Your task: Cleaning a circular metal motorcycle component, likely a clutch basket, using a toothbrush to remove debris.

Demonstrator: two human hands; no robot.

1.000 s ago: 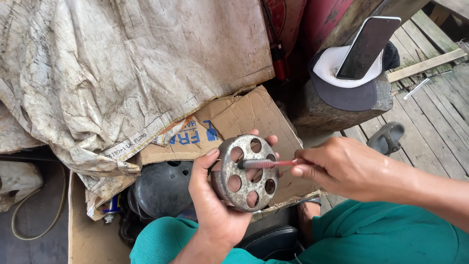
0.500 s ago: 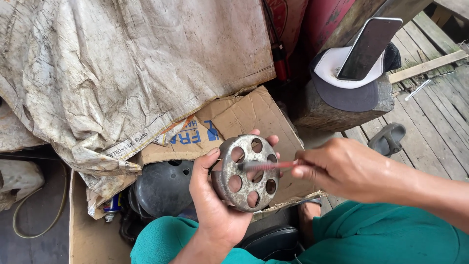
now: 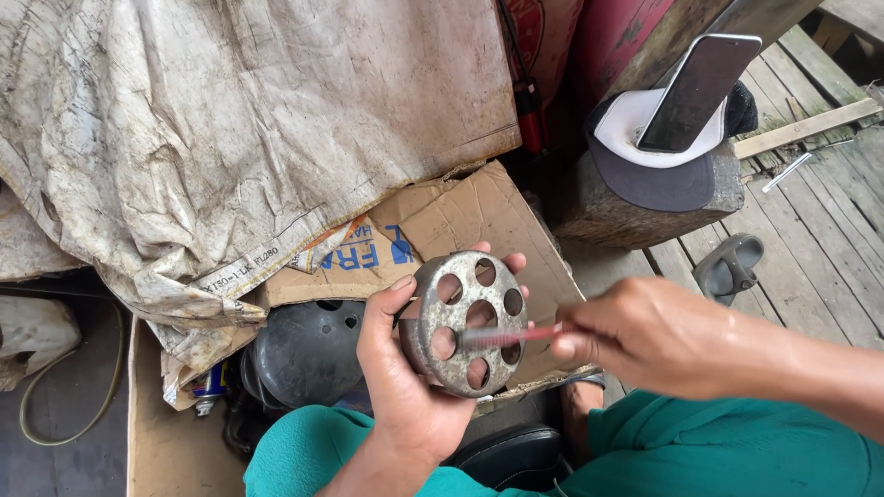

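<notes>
Above the torn cardboard (image 3: 479, 216), the left hand (image 3: 405, 387) grips a round, holed metal drum (image 3: 465, 324) by its rim, while the right hand (image 3: 645, 336) pinches a red brush (image 3: 506, 337) against its face.

My right hand (image 3: 658, 336) sits slightly lower than a second ago, and the red brush (image 3: 506, 337) it holds reaches further across the metal disc (image 3: 465, 324), its bristle end now at the centre hole. My left hand (image 3: 405, 387) tilts the disc slightly more toward me.
</notes>
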